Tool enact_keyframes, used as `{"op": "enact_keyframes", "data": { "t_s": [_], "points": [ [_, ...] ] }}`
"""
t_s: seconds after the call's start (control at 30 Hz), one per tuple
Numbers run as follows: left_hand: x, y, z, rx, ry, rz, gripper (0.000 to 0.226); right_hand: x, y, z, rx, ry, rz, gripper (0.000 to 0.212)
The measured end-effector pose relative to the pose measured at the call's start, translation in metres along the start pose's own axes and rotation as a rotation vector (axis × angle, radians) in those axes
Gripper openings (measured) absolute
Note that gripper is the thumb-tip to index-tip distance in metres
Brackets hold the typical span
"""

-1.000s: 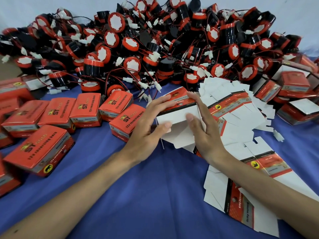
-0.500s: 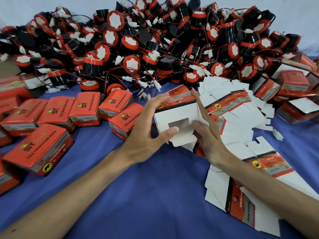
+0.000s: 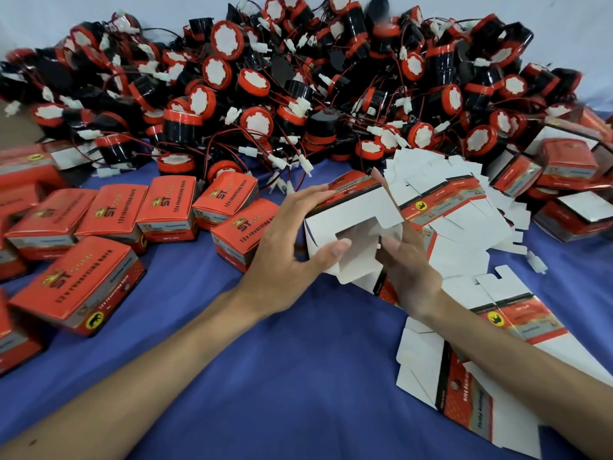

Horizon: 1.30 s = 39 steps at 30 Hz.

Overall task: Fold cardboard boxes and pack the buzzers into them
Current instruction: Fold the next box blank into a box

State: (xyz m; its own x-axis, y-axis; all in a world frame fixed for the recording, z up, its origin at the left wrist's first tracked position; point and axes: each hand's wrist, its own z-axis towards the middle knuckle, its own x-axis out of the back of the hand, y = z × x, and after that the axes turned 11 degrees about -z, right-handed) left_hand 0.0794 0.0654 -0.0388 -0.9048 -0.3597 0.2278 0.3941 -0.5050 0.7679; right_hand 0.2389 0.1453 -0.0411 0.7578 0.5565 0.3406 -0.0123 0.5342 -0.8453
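The left hand (image 3: 285,260) and right hand (image 3: 411,270) grip the half-folded box (image 3: 351,207), fingers curled round its sides. Far behind it heap buzzers (image 3: 298,94); packed boxes (image 3: 109,210) lie left, and flat blanks (image 3: 464,220) crowd right.

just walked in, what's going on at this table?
A person is folding a cardboard box with both hands. The left hand grips its left side and the right hand its right side, thumbs on the white end flaps, which are only partly closed. Closed boxes lie to the left, flat box blanks to the right, and the buzzer pile sits behind.
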Motion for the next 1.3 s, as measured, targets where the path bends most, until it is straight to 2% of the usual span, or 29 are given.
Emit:
{"op": "enact_keyframes", "data": {
  "t_s": [0.07, 0.2, 0.3, 0.63, 0.77, 0.9, 0.97, 1.07, 1.13, 1.2, 1.3],
  "points": [
    [-0.001, 0.000, -0.001, -0.003, 0.003, 0.017, 0.050, -0.002, -0.004, 0.000, -0.035, 0.053, -0.010, 0.072],
    [-0.002, -0.002, -0.001, -0.029, -0.006, 0.066, 0.049, -0.004, -0.007, 0.003, -0.031, 0.113, -0.004, 0.043],
    [-0.001, -0.003, -0.001, -0.025, -0.014, 0.036, 0.051, -0.004, -0.005, 0.003, 0.035, 0.141, -0.056, 0.038],
    [-0.002, 0.000, 0.001, 0.018, 0.079, -0.017, 0.043, -0.005, -0.008, 0.003, 0.088, 0.183, -0.214, 0.038],
    [-0.004, 0.004, 0.001, -0.001, 0.169, -0.034, 0.033, -0.007, -0.013, 0.001, 0.124, 0.153, -0.237, 0.042],
    [-0.004, 0.007, 0.003, 0.083, 0.200, -0.121, 0.030, -0.003, -0.010, 0.001, 0.157, -0.002, -0.152, 0.073],
    [-0.005, 0.008, 0.002, 0.107, 0.208, -0.152, 0.028, 0.000, -0.007, 0.006, 0.138, -0.005, -0.211, 0.074],
    [-0.005, 0.008, 0.002, 0.101, 0.173, -0.121, 0.028, 0.000, -0.004, 0.008, 0.089, 0.050, -0.099, 0.047],
    [-0.004, 0.006, 0.003, 0.061, 0.097, -0.095, 0.029, -0.003, -0.004, 0.004, 0.077, 0.089, -0.017, 0.040],
    [-0.001, 0.004, 0.002, 0.005, 0.003, -0.068, 0.033, -0.005, -0.005, 0.004, 0.076, 0.141, -0.051, 0.036],
    [0.001, 0.001, 0.001, -0.002, -0.116, -0.086, 0.055, -0.005, -0.007, 0.007, 0.097, 0.175, -0.076, 0.036]
  ]
}}
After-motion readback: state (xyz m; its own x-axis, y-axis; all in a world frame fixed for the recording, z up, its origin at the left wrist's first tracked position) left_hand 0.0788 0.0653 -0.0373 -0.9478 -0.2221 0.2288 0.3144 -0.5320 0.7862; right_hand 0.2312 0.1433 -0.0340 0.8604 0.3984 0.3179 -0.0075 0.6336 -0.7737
